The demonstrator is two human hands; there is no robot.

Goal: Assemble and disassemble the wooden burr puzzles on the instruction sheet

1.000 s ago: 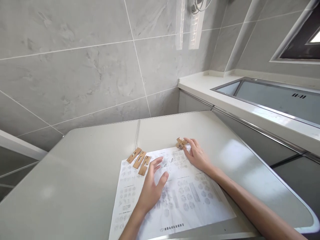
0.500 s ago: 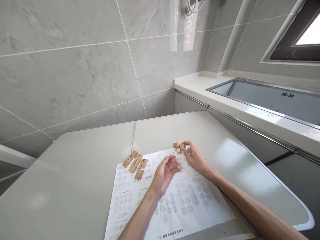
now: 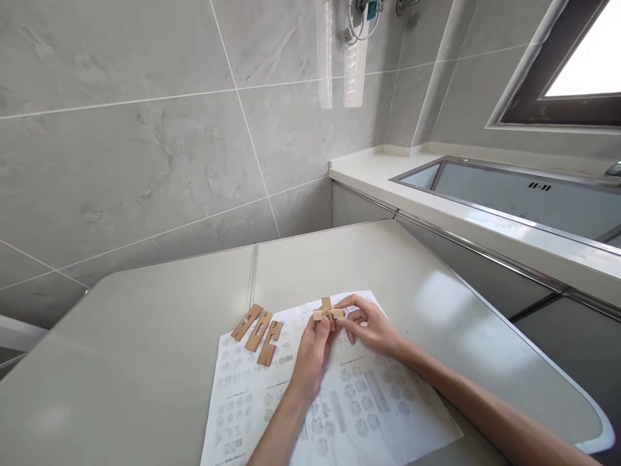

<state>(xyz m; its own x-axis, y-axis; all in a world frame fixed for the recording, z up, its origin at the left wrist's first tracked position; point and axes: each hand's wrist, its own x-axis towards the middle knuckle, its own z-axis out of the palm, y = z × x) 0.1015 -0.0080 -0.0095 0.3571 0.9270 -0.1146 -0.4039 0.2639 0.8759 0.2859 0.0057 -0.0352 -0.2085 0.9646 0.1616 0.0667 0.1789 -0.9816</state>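
A small cross of interlocked wooden pieces (image 3: pixel 326 312) is held just above a printed instruction sheet (image 3: pixel 334 401). My left hand (image 3: pixel 314 346) pinches the cross from the left and below. My right hand (image 3: pixel 371 327) grips it from the right with fingers curled. Three loose notched wooden pieces (image 3: pixel 258 331) lie side by side at the sheet's top left corner, apart from both hands.
The sheet lies on a pale grey table (image 3: pixel 145 336) against a grey tiled wall. To the right a white counter (image 3: pixel 436 194) holds a steel sink (image 3: pixel 524 194). A window frame (image 3: pixel 533 110) is at the top right.
My left hand has lifted off the sheet and closed on the wooden cross. My right hand has brought the cross nearer, above the sheet. The camera has tilted slightly.
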